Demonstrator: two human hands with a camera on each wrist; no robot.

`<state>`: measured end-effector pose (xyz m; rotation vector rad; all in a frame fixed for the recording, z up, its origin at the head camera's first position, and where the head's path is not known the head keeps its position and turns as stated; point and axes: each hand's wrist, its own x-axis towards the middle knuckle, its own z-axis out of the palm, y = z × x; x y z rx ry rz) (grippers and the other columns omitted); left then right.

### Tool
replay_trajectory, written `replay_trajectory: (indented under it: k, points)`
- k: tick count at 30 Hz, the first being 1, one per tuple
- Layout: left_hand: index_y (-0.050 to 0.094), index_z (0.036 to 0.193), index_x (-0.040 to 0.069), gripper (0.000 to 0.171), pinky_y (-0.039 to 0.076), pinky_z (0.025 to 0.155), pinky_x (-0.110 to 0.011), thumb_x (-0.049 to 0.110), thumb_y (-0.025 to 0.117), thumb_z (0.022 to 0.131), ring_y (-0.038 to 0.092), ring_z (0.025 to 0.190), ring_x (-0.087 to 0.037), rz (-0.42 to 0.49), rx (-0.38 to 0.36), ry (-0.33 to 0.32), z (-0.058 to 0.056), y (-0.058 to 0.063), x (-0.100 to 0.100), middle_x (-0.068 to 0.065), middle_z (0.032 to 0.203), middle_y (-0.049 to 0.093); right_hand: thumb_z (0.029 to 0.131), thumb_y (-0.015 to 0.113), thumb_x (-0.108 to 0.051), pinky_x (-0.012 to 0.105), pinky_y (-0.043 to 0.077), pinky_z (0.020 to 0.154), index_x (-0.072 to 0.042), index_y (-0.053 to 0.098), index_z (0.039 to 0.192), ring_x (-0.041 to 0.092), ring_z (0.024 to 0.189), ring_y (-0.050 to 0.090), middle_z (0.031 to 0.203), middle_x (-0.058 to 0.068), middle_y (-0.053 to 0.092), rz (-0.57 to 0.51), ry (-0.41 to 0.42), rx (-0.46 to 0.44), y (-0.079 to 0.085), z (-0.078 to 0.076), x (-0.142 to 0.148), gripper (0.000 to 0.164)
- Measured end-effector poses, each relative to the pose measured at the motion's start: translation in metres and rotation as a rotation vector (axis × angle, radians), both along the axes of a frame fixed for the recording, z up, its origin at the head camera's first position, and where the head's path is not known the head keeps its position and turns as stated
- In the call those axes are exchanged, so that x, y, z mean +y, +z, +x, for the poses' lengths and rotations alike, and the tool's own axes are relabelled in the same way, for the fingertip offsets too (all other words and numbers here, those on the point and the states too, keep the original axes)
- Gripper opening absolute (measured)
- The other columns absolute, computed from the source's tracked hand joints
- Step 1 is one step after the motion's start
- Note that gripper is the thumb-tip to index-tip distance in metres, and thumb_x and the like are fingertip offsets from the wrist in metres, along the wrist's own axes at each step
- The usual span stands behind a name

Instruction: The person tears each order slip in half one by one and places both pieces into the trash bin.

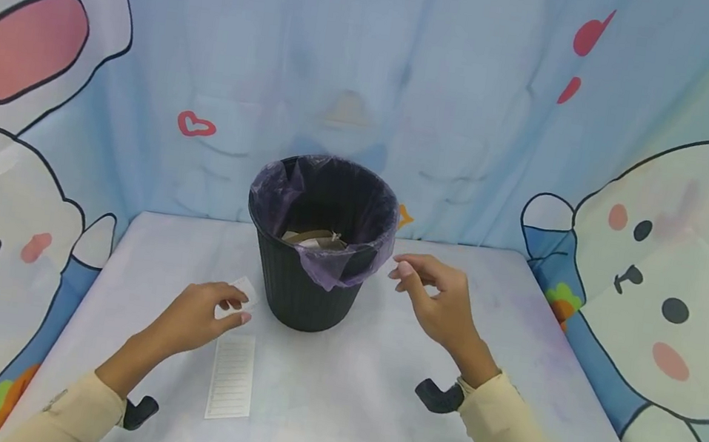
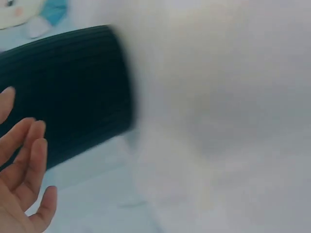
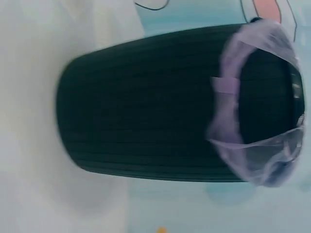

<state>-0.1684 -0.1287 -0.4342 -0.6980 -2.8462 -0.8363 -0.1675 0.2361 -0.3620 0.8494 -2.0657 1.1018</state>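
A black ribbed bin [image 1: 304, 296] stands on the table, lined with a translucent purple bag [image 1: 338, 264] folded over its rim. Scraps [image 1: 318, 239] lie inside it. My left hand [image 1: 197, 316] is left of the bin, its thumb apart from its loosely bent fingers. Beside those fingertips shows a small white paper [image 1: 246, 289], partly hidden; the left wrist view shows nothing in the hand [image 2: 24, 170]. Right of the bin, my right hand [image 1: 441, 300] hovers near the rim, fingers loosely bent, with nothing seen in them. The right wrist view shows the bin [image 3: 146, 107] but no hand.
A long white printed paper strip [image 1: 232, 377] lies on the table [image 1: 342, 414] below my left hand. Behind the table hangs a blue curtain [image 1: 350, 49] with cartoon rabbits. Each wrist carries a black mount [image 1: 439, 396].
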Motion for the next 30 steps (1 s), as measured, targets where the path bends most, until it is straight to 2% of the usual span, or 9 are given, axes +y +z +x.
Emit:
replay_trajectory:
  k: [3,6,11,15,19,23,30]
  points:
    - [0.074,0.11,0.006,0.033,0.055,0.084,-0.045,0.027,0.081,0.085,0.068,0.094,-0.022,-0.123,-0.088,0.01,-0.004,-0.026,-0.003,-0.005,0.101,0.074,0.086,0.063,0.013,0.017,0.053,0.06,-0.001,0.073,0.103,0.015,0.062,0.067,0.08,0.01,0.075,0.007,-0.004,-0.045,-0.017,0.012,0.001,0.025]
    - [0.074,0.111,0.005,0.04,0.051,0.088,-0.052,0.03,0.084,0.081,0.067,0.098,-0.027,-0.218,-0.133,0.028,-0.008,-0.046,-0.005,-0.008,0.104,0.073,0.087,0.064,0.012,0.017,0.054,0.062,-0.003,0.073,0.104,0.014,0.062,0.066,0.081,0.008,0.075,0.019,-0.001,-0.109,-0.031,0.021,-0.001,0.024]
    - [0.073,0.11,0.006,0.045,0.049,0.091,-0.057,0.035,0.086,0.077,0.065,0.102,-0.032,-0.322,-0.154,0.053,-0.016,-0.068,-0.008,-0.012,0.11,0.07,0.091,0.064,0.006,0.023,0.055,0.06,-0.006,0.073,0.107,0.013,0.064,0.066,0.084,0.005,0.075,0.03,0.004,-0.235,-0.048,0.032,-0.006,0.021]
    - [0.073,0.106,0.007,0.041,0.049,0.091,-0.055,0.035,0.085,0.079,0.063,0.098,-0.031,-0.338,-0.18,0.052,-0.022,-0.079,-0.005,-0.012,0.108,0.07,0.095,0.064,0.001,0.026,0.055,0.058,-0.008,0.073,0.107,0.012,0.064,0.066,0.084,0.003,0.075,0.035,-0.003,-0.319,-0.058,0.038,-0.009,0.018]
    - [0.073,0.095,0.008,0.026,0.049,0.086,-0.05,0.028,0.083,0.082,0.063,0.089,-0.025,-0.333,-0.19,0.06,-0.025,-0.085,-0.005,-0.006,0.094,0.071,0.097,0.063,-0.002,0.027,0.055,0.058,-0.007,0.073,0.108,0.011,0.065,0.066,0.084,0.003,0.075,0.045,0.008,-0.354,-0.063,0.039,-0.014,0.016]
    - [0.072,0.087,0.01,0.008,0.049,0.079,-0.044,0.016,0.077,0.087,0.061,0.079,-0.018,-0.291,-0.186,0.067,-0.025,-0.084,-0.006,-0.001,0.082,0.07,0.098,0.062,-0.004,0.026,0.055,0.058,-0.007,0.072,0.108,0.013,0.065,0.066,0.085,0.004,0.076,0.042,0.027,-0.378,-0.065,0.039,-0.018,0.015]
    - [0.068,0.087,0.008,0.006,0.048,0.065,-0.028,0.009,0.07,0.093,0.054,0.068,-0.01,-0.138,-0.256,0.051,-0.014,-0.067,-0.007,0.001,0.079,0.066,0.099,0.061,-0.004,0.027,0.055,0.059,-0.005,0.072,0.11,0.018,0.065,0.067,0.086,0.008,0.075,0.042,0.061,-0.434,-0.07,0.04,-0.026,0.015]
